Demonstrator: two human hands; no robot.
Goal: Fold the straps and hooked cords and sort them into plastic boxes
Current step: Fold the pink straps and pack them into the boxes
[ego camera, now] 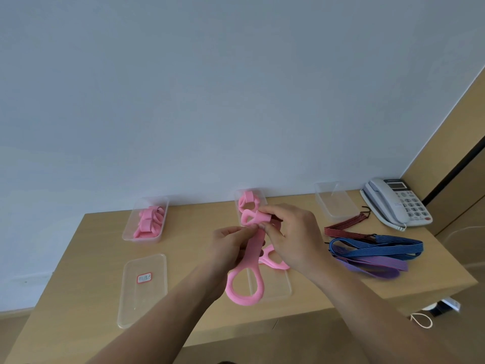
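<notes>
Over the middle of the table I hold a pink strap with both hands. My left hand pinches its flat band near the top, and its loop end hangs below. My right hand grips the strap's folded upper end. A second pink strap lies on the table under my right hand. Folded pink straps fill the left clear box, and more sit in the middle box behind my hands. Red-black, blue and purple hooked cords lie at the right.
A clear lid with a red-edged label lies at the front left, another clear lid beneath the hanging strap. An empty clear box stands at the back right beside a grey desk telephone. A wall runs behind the table.
</notes>
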